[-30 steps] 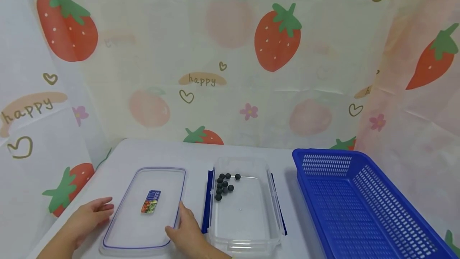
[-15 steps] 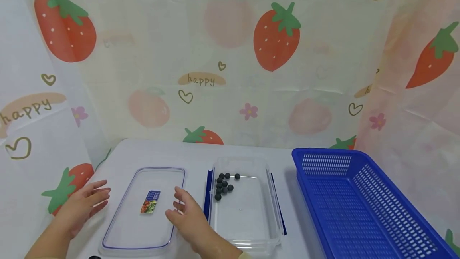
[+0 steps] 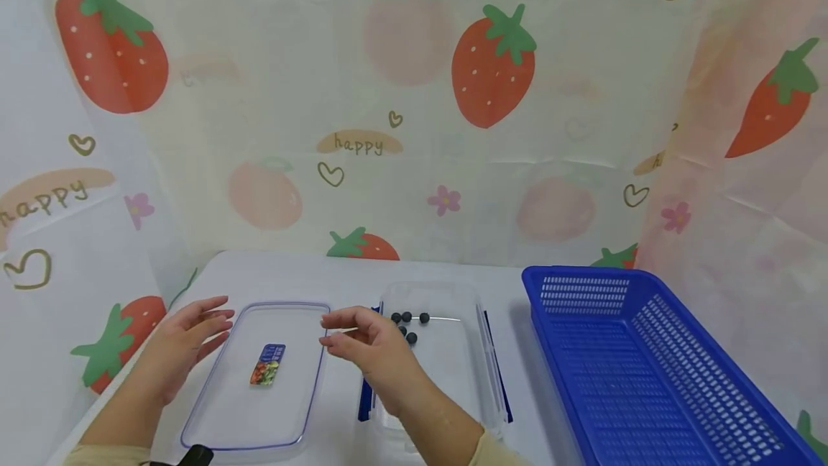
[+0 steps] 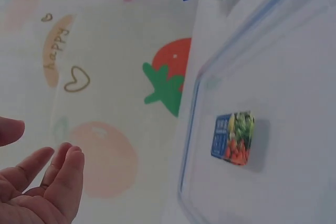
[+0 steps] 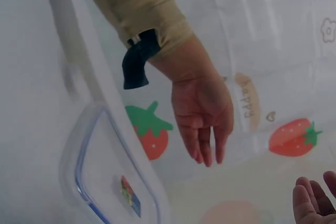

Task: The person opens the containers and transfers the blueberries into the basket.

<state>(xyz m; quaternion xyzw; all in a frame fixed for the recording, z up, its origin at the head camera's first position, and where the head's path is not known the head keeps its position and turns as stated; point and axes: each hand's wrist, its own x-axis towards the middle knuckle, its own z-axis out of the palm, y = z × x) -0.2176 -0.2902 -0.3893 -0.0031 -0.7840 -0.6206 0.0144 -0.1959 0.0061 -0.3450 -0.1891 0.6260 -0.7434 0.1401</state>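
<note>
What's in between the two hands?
In the head view, the clear lid with its little colourful sticker lies flat on the table between the left hand and the right hand. Neither hand touches it.

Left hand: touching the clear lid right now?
Apart. In the right wrist view the left hand hangs in the air above the lid, fingers straight, with backdrop showing between them.

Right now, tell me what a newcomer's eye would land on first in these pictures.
The bright blue basket at the table's right edge stands out most, against a backdrop printed with big red strawberries. At the centre, a clear container holds a few dark balls, and its flat lid with a small colourful sticker lies to the left. The left hand and right hand hover open on either side of the lid.
</note>
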